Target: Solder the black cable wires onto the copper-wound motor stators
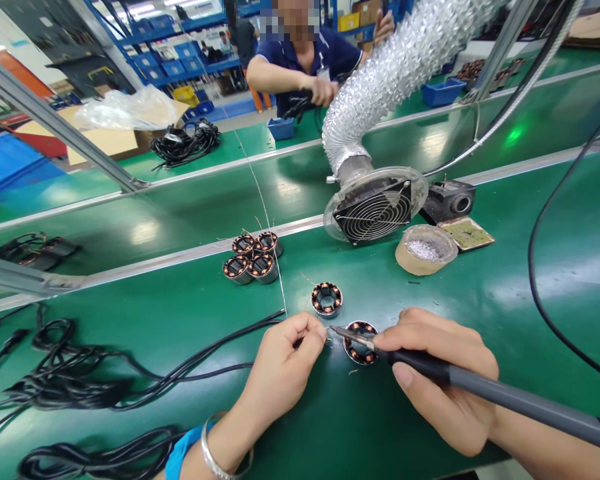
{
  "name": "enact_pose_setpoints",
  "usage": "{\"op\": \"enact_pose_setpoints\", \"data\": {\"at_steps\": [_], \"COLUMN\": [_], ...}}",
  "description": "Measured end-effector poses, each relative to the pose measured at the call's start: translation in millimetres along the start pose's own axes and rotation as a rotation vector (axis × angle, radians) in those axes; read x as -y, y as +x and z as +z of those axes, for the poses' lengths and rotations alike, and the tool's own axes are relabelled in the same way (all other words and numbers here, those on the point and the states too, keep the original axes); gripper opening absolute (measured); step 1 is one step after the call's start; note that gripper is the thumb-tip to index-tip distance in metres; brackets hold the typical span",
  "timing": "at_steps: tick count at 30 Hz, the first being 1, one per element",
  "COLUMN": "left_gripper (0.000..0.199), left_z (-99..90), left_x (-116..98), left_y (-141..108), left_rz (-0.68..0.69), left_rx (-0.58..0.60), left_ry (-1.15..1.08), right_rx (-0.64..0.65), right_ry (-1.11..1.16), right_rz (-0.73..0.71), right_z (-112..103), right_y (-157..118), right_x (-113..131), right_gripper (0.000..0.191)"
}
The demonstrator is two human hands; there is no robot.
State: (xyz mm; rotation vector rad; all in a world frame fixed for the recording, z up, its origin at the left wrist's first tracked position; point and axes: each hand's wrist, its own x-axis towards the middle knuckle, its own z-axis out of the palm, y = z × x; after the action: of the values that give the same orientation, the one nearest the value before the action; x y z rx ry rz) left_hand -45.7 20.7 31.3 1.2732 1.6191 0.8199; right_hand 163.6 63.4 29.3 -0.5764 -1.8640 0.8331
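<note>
My right hand [445, 373] grips a black and grey soldering iron [510, 393], whose metal tip points left, over the near copper-wound stator [361, 343]. The tip ends just beside the pinched fingertips of my left hand [295, 353]. Something thin and pale shows at those left fingertips, too small to make out. Another stator [327, 300] sits a little farther back, apart from the near one. Several more stators [263, 267] stand grouped at the back left. Black cables [220, 347] run up to the left of my left hand.
A fan with a silver duct [373, 210] hangs behind the stators. To its right are a round tub [427, 250], a yellowish sponge tray [467, 233] and a black holder [450, 201]. Coiled cables [70, 373] lie left; a black cord [533, 267] curves right. A person [305, 67] works across the bench.
</note>
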Motion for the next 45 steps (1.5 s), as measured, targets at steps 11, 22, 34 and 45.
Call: {"op": "enact_pose_setpoints", "data": {"at_steps": [11,22,34,45], "left_gripper": [0.025,0.024,0.026,0.025], "left_z": [-1.2,-1.6,-1.6,-1.4], "left_x": [-2.1,-1.4,-2.6,-2.9], "left_y": [-0.7,-1.6,-1.1,-0.2], "left_rz": [0.034,0.032,0.024,0.039], "left_rx": [-0.005,-0.003,-0.004,-0.005], "left_ry": [0.067,0.069,0.082,0.061], "right_rx": [-0.037,-0.026,-0.023,-0.026], "right_ry": [0.016,-0.032,0.038,-0.012], "right_rz": [-0.003,-0.022,-0.004,-0.016], "right_z": [-1.2,-3.9,2.1,-2.7], "right_y": [2.7,7.7,1.0,7.3], "right_x": [2.0,3.7,-1.8,3.5], "right_gripper": [0.026,0.025,0.026,0.026]}}
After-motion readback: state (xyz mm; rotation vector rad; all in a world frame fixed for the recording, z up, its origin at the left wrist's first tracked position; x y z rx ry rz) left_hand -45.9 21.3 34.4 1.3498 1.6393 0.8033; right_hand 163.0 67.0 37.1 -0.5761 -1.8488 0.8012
